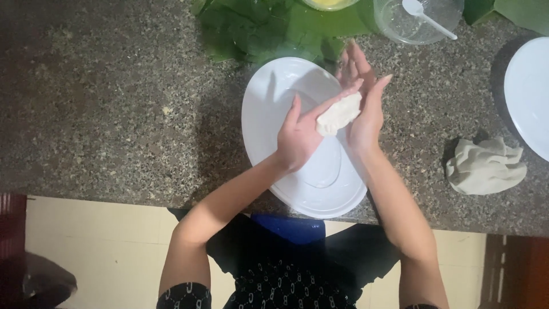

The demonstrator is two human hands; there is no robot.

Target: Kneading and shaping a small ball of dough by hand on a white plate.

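Note:
A small flattened piece of white dough (339,113) lies between my two hands above a white oval plate (269,109). My left hand (297,137) presses on it from the left, fingers stretched over the dough. My right hand (363,97) lies under and behind it, palm open and fingers pointing away from me. Both hands hover over the plate's right half.
A larger lump of white dough (485,166) sits on the speckled stone counter (114,114) to the right. Green leaves (269,28) lie at the back, beside a clear bowl (394,23) with a white spoon (429,18). Another white plate (529,91) is at the right edge.

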